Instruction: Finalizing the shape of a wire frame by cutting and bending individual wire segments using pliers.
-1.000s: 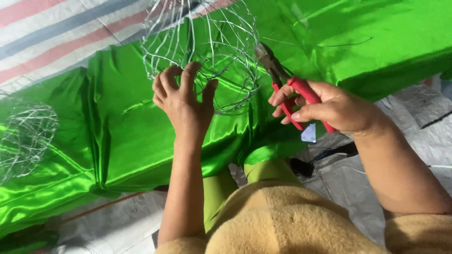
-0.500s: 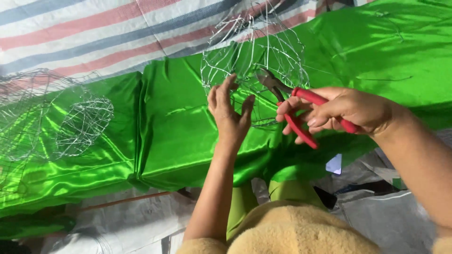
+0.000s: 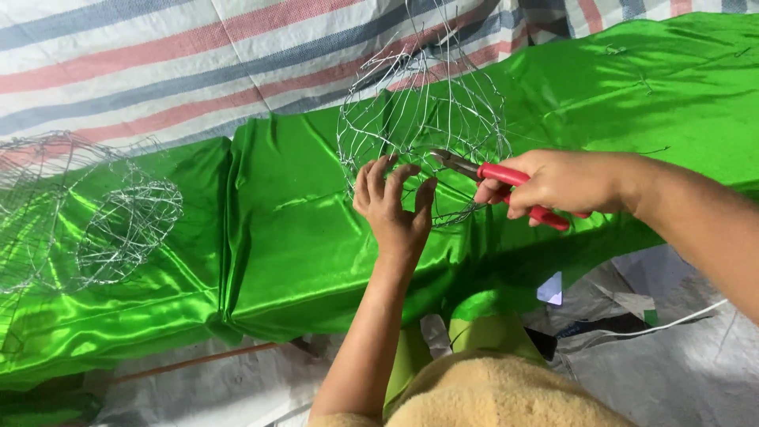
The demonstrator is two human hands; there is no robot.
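A round silver wire frame rests on shiny green satin cloth. My left hand grips the frame's lower rim, fingers curled around the wires. My right hand holds red-handled pliers, whose metal jaws point left and touch the wires just right of my left fingers.
Two more wire frames lie on the green cloth at the left. A striped red, blue and white tarp lies beyond the cloth. Grey sheeting and a white cord cover the floor at lower right.
The view has swung left, so the frame and both hands sit further right in the picture. The pliers' jaws have come in closer to my left fingers on the frame.
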